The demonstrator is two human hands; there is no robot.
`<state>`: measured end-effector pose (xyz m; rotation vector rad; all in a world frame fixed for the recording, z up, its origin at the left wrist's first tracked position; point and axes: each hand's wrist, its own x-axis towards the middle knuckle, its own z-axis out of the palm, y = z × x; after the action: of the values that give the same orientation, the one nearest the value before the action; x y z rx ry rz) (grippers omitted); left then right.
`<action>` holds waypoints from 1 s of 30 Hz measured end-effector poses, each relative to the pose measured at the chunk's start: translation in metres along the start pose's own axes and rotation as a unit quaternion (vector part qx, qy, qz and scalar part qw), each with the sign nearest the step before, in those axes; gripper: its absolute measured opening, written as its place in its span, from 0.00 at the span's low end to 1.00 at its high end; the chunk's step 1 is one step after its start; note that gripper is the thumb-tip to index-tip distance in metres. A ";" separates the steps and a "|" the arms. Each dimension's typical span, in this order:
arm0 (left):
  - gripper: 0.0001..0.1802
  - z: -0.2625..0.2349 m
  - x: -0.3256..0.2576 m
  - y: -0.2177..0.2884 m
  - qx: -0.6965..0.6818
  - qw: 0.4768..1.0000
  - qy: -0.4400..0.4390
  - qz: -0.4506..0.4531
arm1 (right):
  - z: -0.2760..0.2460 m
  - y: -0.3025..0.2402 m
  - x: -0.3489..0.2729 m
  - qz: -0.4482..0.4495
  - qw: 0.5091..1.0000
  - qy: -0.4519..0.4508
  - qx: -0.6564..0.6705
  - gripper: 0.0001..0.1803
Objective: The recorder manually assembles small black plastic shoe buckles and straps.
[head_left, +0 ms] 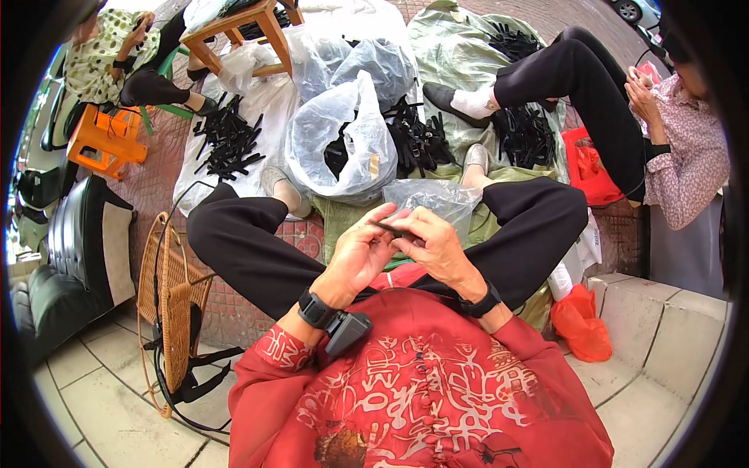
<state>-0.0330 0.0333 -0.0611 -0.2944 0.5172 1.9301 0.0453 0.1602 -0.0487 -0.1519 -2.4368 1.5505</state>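
Observation:
Above my lap, both hands meet over a thin black strap (pixel 390 228). My left hand (pixel 359 253) pinches one end between thumb and fingers, palm partly turned up. My right hand (pixel 437 248) is closed on the other end, its fingers bent over it and hiding much of it. The strap's finer details are too small to make out. Just beyond my hands, a clear plastic bag (pixel 445 203) lies between my legs. Farther off stands a large open translucent bag (pixel 312 144) with black pieces inside. A loose pile of black straps (pixel 421 144) lies beside it.
More black strap piles lie on the white sheet at left (pixel 231 140) and the green sheet at right (pixel 527 139). Two people sit opposite, far left and right. Around me are a wicker chair (pixel 178 312), an orange stool (pixel 105 140) and a red bag (pixel 581 324).

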 end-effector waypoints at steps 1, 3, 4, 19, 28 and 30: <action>0.18 -0.002 0.001 -0.001 -0.013 1.000 0.023 0.000 | 0.000 0.001 -0.001 -0.057 0.998 0.003 -0.027 0.07; 0.18 -0.009 0.003 -0.002 -0.016 1.000 0.000 -0.004 | 0.000 0.002 -0.001 -0.048 0.999 0.004 -0.020 0.07; 0.19 -0.011 0.003 -0.003 -0.018 1.000 -0.023 -0.007 | 0.000 0.002 -0.001 -0.039 0.999 0.005 -0.013 0.08; 0.09 -0.013 0.001 0.001 0.101 0.988 -0.020 -0.114 | -0.022 0.005 0.001 0.056 0.996 -0.050 0.055 0.08; 0.10 -0.008 -0.005 0.006 0.184 0.980 0.069 -0.020 | -0.013 0.010 -0.001 0.082 0.993 0.013 0.081 0.12; 0.10 -0.007 -0.007 0.005 0.203 0.976 0.083 -0.005 | -0.008 0.012 -0.004 0.077 0.996 0.041 0.031 0.11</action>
<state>-0.0354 0.0227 -0.0635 -0.1930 1.0009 1.7495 0.0504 0.1716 -0.0563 -0.3923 -2.3601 1.6471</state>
